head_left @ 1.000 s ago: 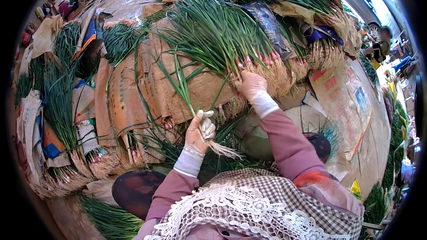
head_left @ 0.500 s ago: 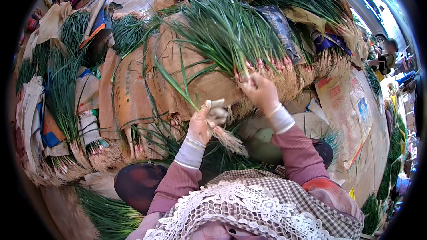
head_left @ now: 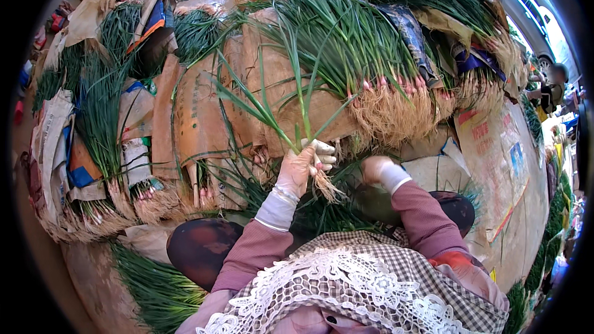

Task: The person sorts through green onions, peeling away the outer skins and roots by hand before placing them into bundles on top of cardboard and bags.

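a few green onions (head_left: 291, 117) stand up out of the left hand (head_left: 300, 167), their white bases pinched inside its closed gloved fingers (head_left: 323, 153) and pale roots hanging out below the fist; long green leaves fan upward over brown sacking (head_left: 198, 111); the right hand (head_left: 374, 169) hangs just beside, low and curled, touching nothing i can make out, its fingers too hidden to tell; a big rooted pile (head_left: 371, 68) lies beyond.

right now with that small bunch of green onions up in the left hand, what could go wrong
The left hand grips the small bunch only near the roots, so its splayed leaves may bend or slip out. The right hand is pulled back off it, giving no support. Loose stalks could tangle with the big heap behind.
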Tool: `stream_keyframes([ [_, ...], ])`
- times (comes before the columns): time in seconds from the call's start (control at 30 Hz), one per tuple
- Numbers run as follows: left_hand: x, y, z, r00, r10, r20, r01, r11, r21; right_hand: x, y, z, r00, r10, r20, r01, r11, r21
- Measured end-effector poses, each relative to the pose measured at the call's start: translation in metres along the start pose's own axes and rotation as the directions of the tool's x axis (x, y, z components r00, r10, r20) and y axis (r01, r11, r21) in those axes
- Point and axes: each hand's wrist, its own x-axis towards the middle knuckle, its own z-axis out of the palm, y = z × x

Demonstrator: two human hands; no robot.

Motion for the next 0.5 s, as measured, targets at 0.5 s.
stream_keyframes([
  [0.5, 0.003, -0.020, 0.010, 0.996, -0.084, -0.014, 0.085, 0.994, 0.064, 0.012, -0.010, -0.005, 0.664, 0.252, -0.704, 0.299, 0.774, 0.558],
])
